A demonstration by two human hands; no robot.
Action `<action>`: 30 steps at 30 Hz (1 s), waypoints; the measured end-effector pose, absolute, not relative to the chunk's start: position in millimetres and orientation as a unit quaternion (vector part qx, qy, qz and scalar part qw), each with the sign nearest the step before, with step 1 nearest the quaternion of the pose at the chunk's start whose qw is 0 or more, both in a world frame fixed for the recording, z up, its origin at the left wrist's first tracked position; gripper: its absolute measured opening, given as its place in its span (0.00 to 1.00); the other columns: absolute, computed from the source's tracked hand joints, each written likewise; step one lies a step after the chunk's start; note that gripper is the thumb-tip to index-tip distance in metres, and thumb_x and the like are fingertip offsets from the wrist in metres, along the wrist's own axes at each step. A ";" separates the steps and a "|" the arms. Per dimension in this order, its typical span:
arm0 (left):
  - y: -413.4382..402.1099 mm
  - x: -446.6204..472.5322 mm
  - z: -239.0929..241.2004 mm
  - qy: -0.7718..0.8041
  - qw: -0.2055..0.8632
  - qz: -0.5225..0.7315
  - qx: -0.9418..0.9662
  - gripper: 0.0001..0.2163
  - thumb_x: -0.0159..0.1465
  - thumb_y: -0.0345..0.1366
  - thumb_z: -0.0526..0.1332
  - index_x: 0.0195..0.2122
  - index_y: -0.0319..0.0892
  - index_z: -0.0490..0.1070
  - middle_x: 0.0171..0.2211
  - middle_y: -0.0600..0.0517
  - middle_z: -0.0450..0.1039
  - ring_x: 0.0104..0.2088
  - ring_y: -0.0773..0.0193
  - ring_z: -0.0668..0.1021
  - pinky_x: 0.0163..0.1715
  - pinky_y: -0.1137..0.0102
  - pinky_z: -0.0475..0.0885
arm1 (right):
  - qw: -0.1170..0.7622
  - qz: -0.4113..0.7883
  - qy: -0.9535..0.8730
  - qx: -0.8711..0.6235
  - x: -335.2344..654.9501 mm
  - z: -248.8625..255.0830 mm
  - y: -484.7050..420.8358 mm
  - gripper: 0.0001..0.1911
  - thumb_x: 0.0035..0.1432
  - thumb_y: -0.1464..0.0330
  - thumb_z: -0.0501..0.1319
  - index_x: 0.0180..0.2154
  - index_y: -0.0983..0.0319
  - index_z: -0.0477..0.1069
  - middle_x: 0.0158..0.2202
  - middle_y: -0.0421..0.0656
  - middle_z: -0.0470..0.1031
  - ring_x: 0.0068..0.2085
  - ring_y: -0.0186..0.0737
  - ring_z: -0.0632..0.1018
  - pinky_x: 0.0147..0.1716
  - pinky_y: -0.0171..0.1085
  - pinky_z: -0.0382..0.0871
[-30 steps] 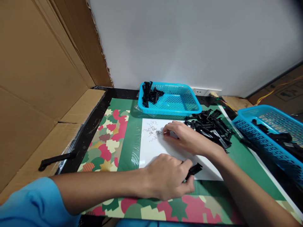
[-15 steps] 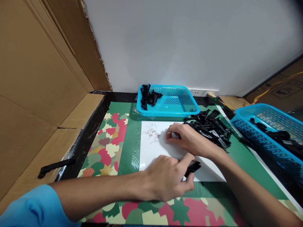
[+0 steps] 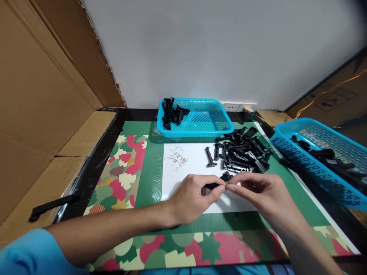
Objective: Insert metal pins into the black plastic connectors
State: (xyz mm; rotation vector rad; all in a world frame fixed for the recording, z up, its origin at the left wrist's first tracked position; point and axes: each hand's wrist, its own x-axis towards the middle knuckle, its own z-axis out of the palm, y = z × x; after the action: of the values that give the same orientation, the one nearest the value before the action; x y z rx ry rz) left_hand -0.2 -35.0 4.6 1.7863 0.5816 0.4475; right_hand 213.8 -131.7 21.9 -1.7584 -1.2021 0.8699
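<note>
Over the white paper [image 3: 192, 165], the left hand [image 3: 194, 197] and the right hand [image 3: 259, 193] both pinch one small black piece [image 3: 225, 177].

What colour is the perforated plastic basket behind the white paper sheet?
The perforated plastic basket is turquoise blue, best seen in the head view.

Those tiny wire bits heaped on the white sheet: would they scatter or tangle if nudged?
Probably light: the wire bits are hair-thin beside the black plastic pieces. They look bent and interlaced, so a pinch may lift several. On the smooth white sheet they would likely skid, not roll.
</note>
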 end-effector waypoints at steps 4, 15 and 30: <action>-35.6 -0.8 4.3 0.224 0.539 0.185 0.791 0.13 0.77 0.41 0.59 0.47 0.44 0.84 0.36 0.53 0.83 0.30 0.66 0.75 0.32 0.72 0.69 | 0.434 0.369 -0.430 -0.700 203.3 12.6 -139.0 0.17 0.52 0.52 0.78 0.31 0.59 0.87 0.29 0.46 0.84 0.28 0.45 0.78 0.23 0.37 0.67; -35.3 -1.1 4.0 0.189 0.510 0.160 0.824 0.15 0.79 0.43 0.58 0.48 0.43 0.83 0.41 0.52 0.85 0.34 0.65 0.78 0.37 0.70 0.71 | 0.469 0.393 -0.404 -0.680 199.8 0.3 -154.7 0.13 0.54 0.56 0.78 0.30 0.59 0.86 0.31 0.46 0.84 0.31 0.43 0.78 0.28 0.37 0.70; -37.6 -1.5 4.9 0.177 0.487 0.167 0.839 0.11 0.78 0.39 0.59 0.45 0.45 0.82 0.37 0.55 0.83 0.32 0.67 0.79 0.35 0.72 0.70 | 0.433 0.410 -0.426 -0.680 195.1 3.5 -166.5 0.17 0.63 0.51 0.72 0.36 0.59 0.84 0.28 0.42 0.77 0.29 0.39 0.72 0.27 0.36 0.63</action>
State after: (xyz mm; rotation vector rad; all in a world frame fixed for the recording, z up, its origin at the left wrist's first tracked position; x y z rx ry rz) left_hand -1.5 -37.6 4.9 2.0398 0.4316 0.4067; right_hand 195.1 -166.5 3.5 -1.6939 -1.0618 1.0225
